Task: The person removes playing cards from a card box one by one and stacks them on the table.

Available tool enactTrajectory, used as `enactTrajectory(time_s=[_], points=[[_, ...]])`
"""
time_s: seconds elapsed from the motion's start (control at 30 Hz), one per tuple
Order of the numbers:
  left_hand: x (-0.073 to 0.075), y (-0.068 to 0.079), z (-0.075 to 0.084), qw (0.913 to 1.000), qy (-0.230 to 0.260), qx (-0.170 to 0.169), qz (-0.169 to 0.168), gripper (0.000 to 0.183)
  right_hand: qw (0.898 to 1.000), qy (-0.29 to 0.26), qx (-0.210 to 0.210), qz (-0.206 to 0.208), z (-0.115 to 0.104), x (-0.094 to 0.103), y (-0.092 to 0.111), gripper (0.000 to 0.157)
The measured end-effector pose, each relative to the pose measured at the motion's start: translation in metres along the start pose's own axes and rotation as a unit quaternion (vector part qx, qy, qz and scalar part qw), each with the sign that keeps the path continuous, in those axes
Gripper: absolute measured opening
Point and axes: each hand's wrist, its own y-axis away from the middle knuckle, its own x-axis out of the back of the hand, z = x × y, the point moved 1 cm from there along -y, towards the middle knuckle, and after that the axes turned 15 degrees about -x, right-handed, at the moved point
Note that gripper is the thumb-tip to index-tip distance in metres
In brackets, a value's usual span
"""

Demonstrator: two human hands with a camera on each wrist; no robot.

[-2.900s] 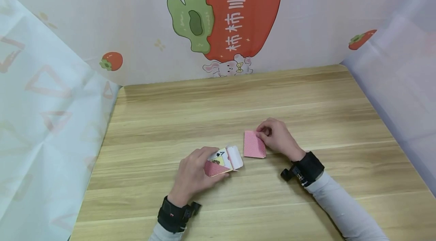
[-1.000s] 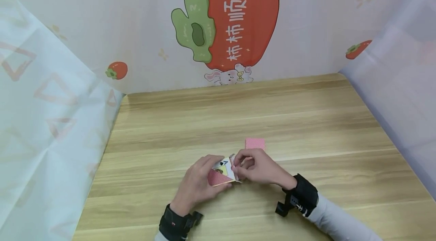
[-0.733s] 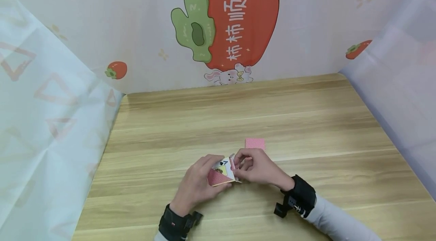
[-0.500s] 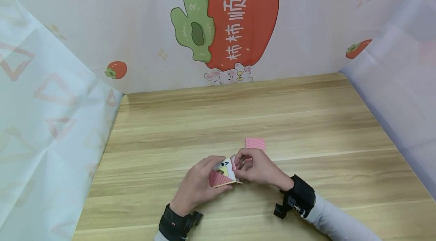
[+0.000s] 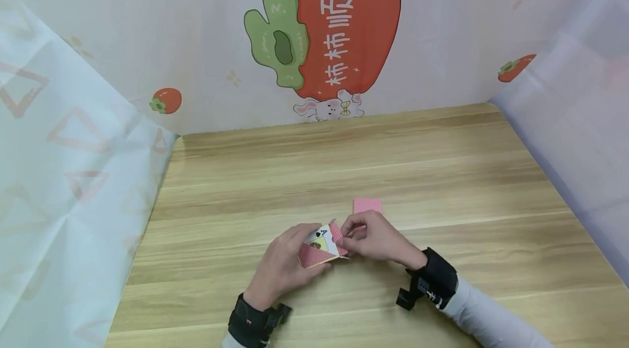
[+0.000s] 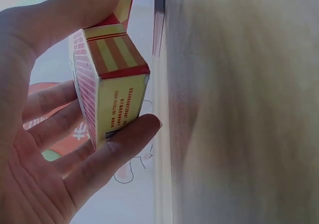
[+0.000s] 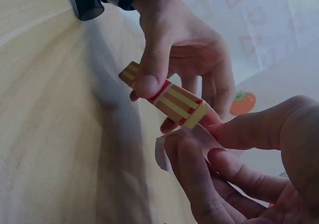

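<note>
My left hand (image 5: pixel 280 260) grips a playing card box (image 5: pixel 319 249) by its edges, thumb on one side and fingers on the other. The box has a pink-red checked pattern and shows an ace of spades. Its striped side (image 6: pixel 117 55) and yellow end face the left wrist camera. At the box's right end, my right hand (image 5: pixel 375 236) pinches the lid flap between thumb and bent fingers. In the right wrist view the flap is partly hidden by the fingers. Just behind my right hand lies a stack of pink-backed playing cards (image 5: pixel 367 205), its near part covered.
Both hands work above a wood-grain table (image 5: pixel 236 173). A white printed cloth (image 5: pixel 206 36) with fruit drawings hangs at the back and along both sides. Black camera straps (image 5: pixel 434 277) are on both wrists.
My right hand has left the card stack and come to the box's flap. The flap's pale inside showed earlier; now its pink patterned side shows. The left hand keeps its grip.
</note>
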Motion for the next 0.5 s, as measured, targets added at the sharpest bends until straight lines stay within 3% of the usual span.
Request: enactTrajectory(time_s=[0.3, 0.5], points=[[0.003, 0.001, -0.003, 0.9997, -0.01, 0.019, 0.012, 0.074, 0.998, -0.044, -0.027, -0.026, -0.007, 0.023, 0.002, 0.016], [0.004, 0.0, -0.006, 0.9995, -0.006, 0.028, 0.014, 0.073, 0.999, -0.038, -0.027, -0.024, -0.009, 0.043, 0.003, 0.019]])
